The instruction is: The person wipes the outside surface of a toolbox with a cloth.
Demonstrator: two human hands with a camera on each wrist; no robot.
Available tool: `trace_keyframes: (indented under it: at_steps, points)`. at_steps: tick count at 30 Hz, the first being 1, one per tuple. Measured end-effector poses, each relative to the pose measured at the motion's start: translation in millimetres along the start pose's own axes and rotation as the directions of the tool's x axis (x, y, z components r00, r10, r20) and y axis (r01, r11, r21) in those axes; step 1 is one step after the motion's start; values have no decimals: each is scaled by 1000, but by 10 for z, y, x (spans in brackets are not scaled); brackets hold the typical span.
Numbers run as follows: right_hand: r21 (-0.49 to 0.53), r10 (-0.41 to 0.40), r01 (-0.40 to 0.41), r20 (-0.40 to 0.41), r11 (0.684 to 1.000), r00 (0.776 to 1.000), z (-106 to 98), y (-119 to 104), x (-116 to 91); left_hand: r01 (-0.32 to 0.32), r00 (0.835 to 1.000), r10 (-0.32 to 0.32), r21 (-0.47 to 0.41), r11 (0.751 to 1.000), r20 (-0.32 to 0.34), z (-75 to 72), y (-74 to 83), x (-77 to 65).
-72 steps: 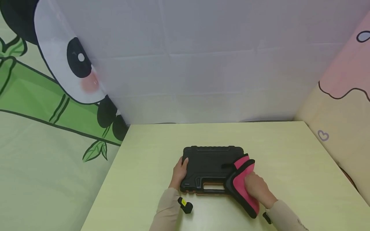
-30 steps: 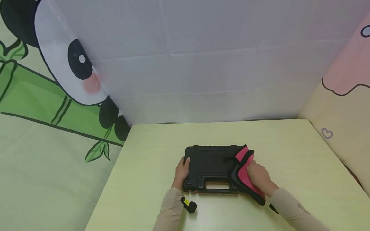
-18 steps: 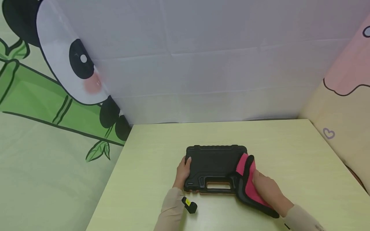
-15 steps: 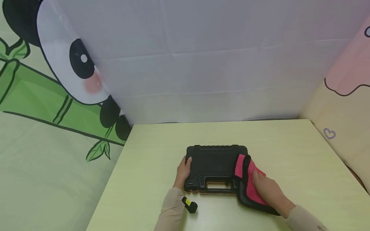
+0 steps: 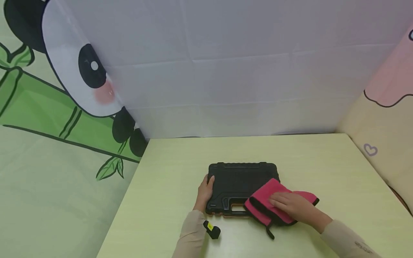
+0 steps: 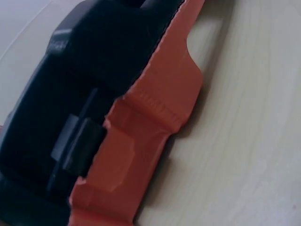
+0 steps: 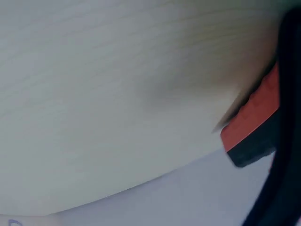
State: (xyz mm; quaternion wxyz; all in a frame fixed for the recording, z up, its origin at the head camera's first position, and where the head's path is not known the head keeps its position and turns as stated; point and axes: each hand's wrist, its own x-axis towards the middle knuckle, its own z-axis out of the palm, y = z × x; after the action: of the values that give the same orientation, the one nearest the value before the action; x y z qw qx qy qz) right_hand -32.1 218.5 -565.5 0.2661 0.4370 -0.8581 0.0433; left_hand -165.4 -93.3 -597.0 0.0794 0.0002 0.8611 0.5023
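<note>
A black plastic tool case [image 5: 238,181] with an orange lower half lies flat on the table. My left hand [image 5: 204,193] holds its left edge, thumb on top and fingers along the side. In the left wrist view the case's front side shows a black latch [image 6: 82,146] over the orange half [image 6: 141,113]. Draped over the right front corner is a folded pink cloth [image 5: 271,190] with black edging and a hanging loop [image 5: 270,233]. My right hand [image 5: 295,207] rests on that cloth with extended fingers. Black cloth edging [image 7: 284,141] crosses the right wrist view.
The pale wood-grain table [image 5: 174,157] runs back to a white fabric wall [image 5: 226,79]. Printed panels stand at the left [image 5: 48,179] and right [image 5: 387,150]. A small black wrist camera [image 5: 213,230] with a yellow mark sits by the left sleeve.
My right hand has wiped along the case's right side and turned the cloth over, so more pink shows and its loop hangs in front. My left hand and the case have stayed put.
</note>
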Motion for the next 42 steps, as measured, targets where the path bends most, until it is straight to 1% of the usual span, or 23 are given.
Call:
trace_keyframes:
  at_steps: [1,2,3,4,5,7,8,9,10,11,15,17,20,23,26,28,30,33,36,40,42]
  points:
    - [43,-7,6,26,999,1000,0,-14,26,0,1000,0,1,1000,1,3,-2,-1]
    - [94,9,-14,59,995,998,-7,-31,49,-1,1000,1,1,1000,2,6,-3,-1]
    - [149,43,-58,101,987,994,-17,-47,67,0,1000,0,-1,1000,3,9,-2,-1]
    - [198,90,-118,143,973,986,-29,-62,84,-1,1000,1,0,1000,3,12,-4,2]
    - [239,148,-190,183,952,972,-41,-75,98,0,1000,0,-3,1000,1,13,-2,2]
    - [254,251,-311,242,916,937,-50,-92,110,-2,1000,1,-1,1000,-6,12,1,2]
    - [254,288,-356,269,899,919,-45,-98,109,2,1000,-2,-6,1000,-10,9,3,2]
    - [248,305,-378,288,892,908,-32,-103,107,3,1000,-3,-7,1000,-11,7,4,2]
    - [230,307,-382,303,895,902,-11,-108,99,5,1000,-5,-6,1000,-12,5,3,2]
    - [205,300,-371,308,906,903,18,-113,89,3,1000,-3,-4,1000,-12,1,5,0]
    - [129,236,-281,287,951,929,155,-122,59,3,1000,-3,10,1000,-5,9,0,6]
    - [102,205,-241,272,965,940,209,-129,77,-1,1000,1,15,1000,-1,14,2,7]
    - [81,157,-188,292,979,943,255,-159,165,2,1000,-2,20,1000,3,15,10,5]
    - [56,116,-144,345,988,931,299,-214,313,5,1000,-5,24,1000,-2,7,18,-1]
    - [54,108,-139,381,989,918,369,-297,506,6,1000,-5,28,1000,-11,-2,25,-3]
    - [43,123,-153,399,987,909,422,-359,634,-12,1000,13,35,999,-12,0,37,1]
    - [24,138,-162,405,987,904,472,-418,753,-28,1000,29,43,999,-13,6,50,4]
    - [-22,157,-163,424,986,892,549,-498,917,-48,999,49,57,997,-12,-2,49,-4]
    - [-43,166,-163,434,986,886,628,-588,1084,-51,998,53,72,996,-24,-41,18,-21]
    - [-54,216,-214,444,975,870,682,-696,1233,-70,997,71,78,995,-14,-13,24,-6]
    - [-74,259,-254,450,964,854,688,-750,1297,-78,997,78,72,994,5,19,42,6]
